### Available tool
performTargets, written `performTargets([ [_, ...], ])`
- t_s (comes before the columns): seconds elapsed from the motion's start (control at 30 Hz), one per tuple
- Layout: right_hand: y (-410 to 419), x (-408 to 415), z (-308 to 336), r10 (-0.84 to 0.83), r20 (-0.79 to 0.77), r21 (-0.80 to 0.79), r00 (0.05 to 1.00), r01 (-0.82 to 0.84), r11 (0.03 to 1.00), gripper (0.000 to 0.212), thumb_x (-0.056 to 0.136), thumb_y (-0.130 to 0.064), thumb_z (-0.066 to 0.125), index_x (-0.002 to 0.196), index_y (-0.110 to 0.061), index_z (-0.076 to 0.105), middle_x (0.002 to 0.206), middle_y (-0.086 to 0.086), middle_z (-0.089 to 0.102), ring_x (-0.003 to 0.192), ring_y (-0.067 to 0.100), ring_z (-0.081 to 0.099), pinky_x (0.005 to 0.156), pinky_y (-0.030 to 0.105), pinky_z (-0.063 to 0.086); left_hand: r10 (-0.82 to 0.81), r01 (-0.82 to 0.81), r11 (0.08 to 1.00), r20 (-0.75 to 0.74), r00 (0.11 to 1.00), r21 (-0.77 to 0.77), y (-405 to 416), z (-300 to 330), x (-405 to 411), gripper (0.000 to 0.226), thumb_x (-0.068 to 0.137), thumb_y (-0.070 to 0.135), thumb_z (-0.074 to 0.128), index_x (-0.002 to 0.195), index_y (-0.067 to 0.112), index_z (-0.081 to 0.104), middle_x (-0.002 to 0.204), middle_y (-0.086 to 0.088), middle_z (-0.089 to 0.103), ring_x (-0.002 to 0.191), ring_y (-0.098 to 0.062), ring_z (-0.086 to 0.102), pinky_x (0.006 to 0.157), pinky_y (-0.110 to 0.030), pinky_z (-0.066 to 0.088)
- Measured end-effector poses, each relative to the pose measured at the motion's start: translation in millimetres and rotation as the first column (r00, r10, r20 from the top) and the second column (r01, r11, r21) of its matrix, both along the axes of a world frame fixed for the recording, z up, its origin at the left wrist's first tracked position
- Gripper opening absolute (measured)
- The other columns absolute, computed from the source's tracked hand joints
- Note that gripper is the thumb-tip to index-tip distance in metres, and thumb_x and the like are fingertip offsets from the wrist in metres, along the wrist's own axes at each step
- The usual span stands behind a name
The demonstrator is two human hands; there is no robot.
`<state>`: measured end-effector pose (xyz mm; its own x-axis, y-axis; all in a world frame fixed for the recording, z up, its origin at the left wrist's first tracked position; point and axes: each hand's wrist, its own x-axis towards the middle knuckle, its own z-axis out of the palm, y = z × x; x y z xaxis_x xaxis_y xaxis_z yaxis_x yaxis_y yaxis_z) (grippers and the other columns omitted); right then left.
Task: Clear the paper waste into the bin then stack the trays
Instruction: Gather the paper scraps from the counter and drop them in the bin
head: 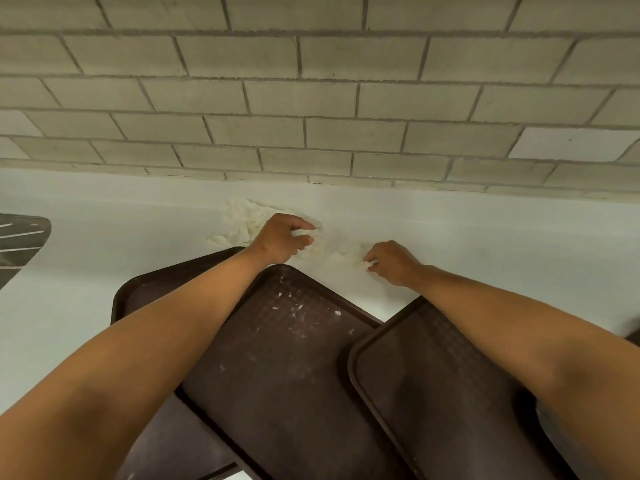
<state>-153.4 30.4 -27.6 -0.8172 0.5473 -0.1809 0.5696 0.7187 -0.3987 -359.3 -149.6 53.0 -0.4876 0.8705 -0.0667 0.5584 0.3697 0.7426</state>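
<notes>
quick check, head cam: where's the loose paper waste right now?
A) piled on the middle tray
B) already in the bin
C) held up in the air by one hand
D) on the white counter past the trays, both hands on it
D: the crumpled paper lies on the white counter beyond the brown trays; the left hand and right hand each pinch bits of it.

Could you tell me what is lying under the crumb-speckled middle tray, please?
The middle tray overlaps another brown tray on its left, whose far corner shows. The right tray lies over its right edge. Anything else beneath is hidden.
</notes>
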Motion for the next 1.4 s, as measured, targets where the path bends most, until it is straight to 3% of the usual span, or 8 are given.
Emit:
performTargets([
  [0.17, -5, 12, 27, 0.016, -0.132, -0.112, 0.991, -0.031, 0.993, 0.025, 0.087, -0.012, 0.077, 0.112, -0.008, 0.077, 0.114, 0.007, 0.074, 0.1, 0.018, 0.068, 0.086, 0.023, 0.05, -0.039, 0.038, 0.999, 0.042, 0.998, 0.02, -1, 8, 13, 0.028, 0.09, 0.012, 0.072, 0.118, 0.011, 0.071, 0.117, 0.001, 0.067, 0.077, -0.01, 0.068, 0.058, -0.016, 0.053],
  [0.37, 0, 37, 78, -0.117, -0.321, -0.239, 0.94, 0.039, 0.97, 0.022, 0.085, -0.017, 0.081, 0.106, -0.015, 0.079, 0.102, -0.004, 0.076, 0.091, 0.007, 0.069, 0.085, 0.025, 0.054, 0.012, -0.029, 0.992, 0.137, 0.991, 0.124, -9, 23, 37, 0.02, 0.089, 0.013, 0.074, 0.108, 0.016, 0.073, 0.102, 0.0, 0.073, 0.072, -0.006, 0.068, 0.058, -0.017, 0.055],
  [0.53, -8, 74, 115, -0.19, -0.382, -0.336, 0.904, 0.056, 0.94, 0.02, 0.09, -0.024, 0.076, 0.11, -0.02, 0.078, 0.102, -0.012, 0.074, 0.091, 0.006, 0.067, 0.079, 0.019, 0.049, 0.065, -0.094, 0.986, 0.196, 0.978, 0.139, -27, 26, 63, 0.025, 0.089, 0.016, 0.074, 0.114, 0.013, 0.071, 0.094, 0.002, 0.074, 0.073, -0.011, 0.069, 0.061, -0.019, 0.055],
  [0.67, -23, 107, 128, -0.285, -0.43, -0.481, 0.856, 0.05, 0.875, 0.015, 0.089, -0.024, 0.077, 0.103, -0.027, 0.079, 0.098, -0.02, 0.074, 0.088, -0.007, 0.067, 0.074, 0.006, 0.048, 0.066, -0.118, 0.975, 0.265, 0.962, 0.188, -40, 36, 96, 0.024, 0.09, 0.013, 0.073, 0.113, 0.011, 0.067, 0.103, 0.0, 0.069, 0.059, -0.001, 0.065, 0.058, -0.015, 0.052],
  [0.8, -44, 140, 128, -0.334, -0.461, -0.537, 0.822, 0.041, 0.843, 0.02, 0.088, -0.023, 0.078, 0.108, -0.022, 0.078, 0.096, -0.011, 0.077, 0.091, 0.003, 0.07, 0.082, 0.015, 0.051, 0.024, -0.106, 0.966, 0.327, 0.945, 0.234, -55, 42, 130, 0.021, 0.089, 0.007, 0.072, 0.109, 0.009, 0.07, 0.091, -0.001, 0.072, 0.059, -0.001, 0.064, 0.058, -0.017, 0.051],
  [0.9, -66, 164, 120, -0.34, -0.491, -0.557, 0.802, 0.01, 0.83, 0.015, 0.089, -0.019, 0.076, 0.104, -0.021, 0.078, 0.091, -0.009, 0.077, 0.082, 0.002, 0.068, 0.074, 0.014, 0.05, 0.016, -0.099, 0.968, 0.336, 0.942, 0.232, -68, 39, 157, 0.015, 0.089, 0.008, 0.073, 0.103, 0.013, 0.073, 0.08, 0.004, 0.073, 0.06, -0.002, 0.064, 0.06, -0.016, 0.05],
  [1.1, -102, 208, 102, -0.388, -0.498, -0.624, 0.776, -0.01, 0.781, 0.012, 0.089, -0.019, 0.077, 0.1, -0.023, 0.079, 0.089, -0.007, 0.077, 0.078, 0.003, 0.068, 0.073, 0.016, 0.05, 0.043, -0.123, 0.969, 0.344, 0.938, 0.216, -93, 24, 202, 0.015, 0.088, 0.011, 0.074, 0.103, 0.014, 0.074, 0.089, -0.003, 0.076, 0.068, -0.011, 0.067, 0.065, -0.025, 0.053],
  [1.4, -132, 265, 102, -0.41, -0.488, -0.638, 0.771, 0.006, 0.77, 0.013, 0.088, -0.029, 0.077, 0.1, -0.035, 0.078, 0.098, -0.008, 0.077, 0.094, 0.016, 0.072, 0.088, 0.033, 0.055, -0.013, -0.093, 0.961, 0.38, 0.925, 0.26, -117, 28, 257, 0.015, 0.089, 0.011, 0.073, 0.103, 0.015, 0.074, 0.094, -0.004, 0.076, 0.079, -0.014, 0.068, 0.068, -0.026, 0.053],
])
